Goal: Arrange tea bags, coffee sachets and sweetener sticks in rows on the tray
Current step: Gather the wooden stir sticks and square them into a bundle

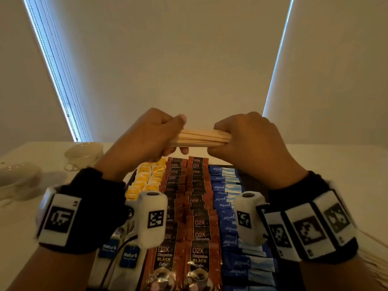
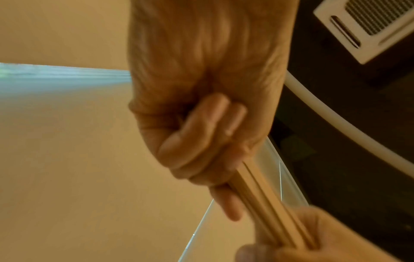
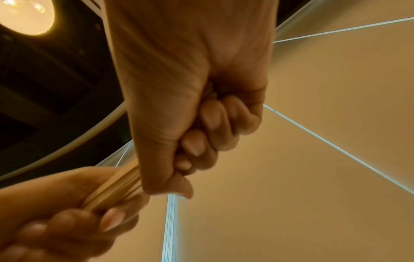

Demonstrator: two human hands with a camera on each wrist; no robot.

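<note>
From where I sat, the tray was the thing to steer by. Nearest me on it were white Natur's sachets, with two columns of D2X black coffee sachets just to the right and blue equal sweetener sticks right of those. Further up the tray, the yellow tea bags sat in rows left of the coffee. Loose wooden sticks lay on the counter off the tray's right side, pretty blurry. Above the tray's far end, both hands were up in the air holding one bundle of wooden stirrers level: left hand had its grip curled round the left end, right hand fisted round the right end. Left of the tray, two white cups stood on the counter.
</note>
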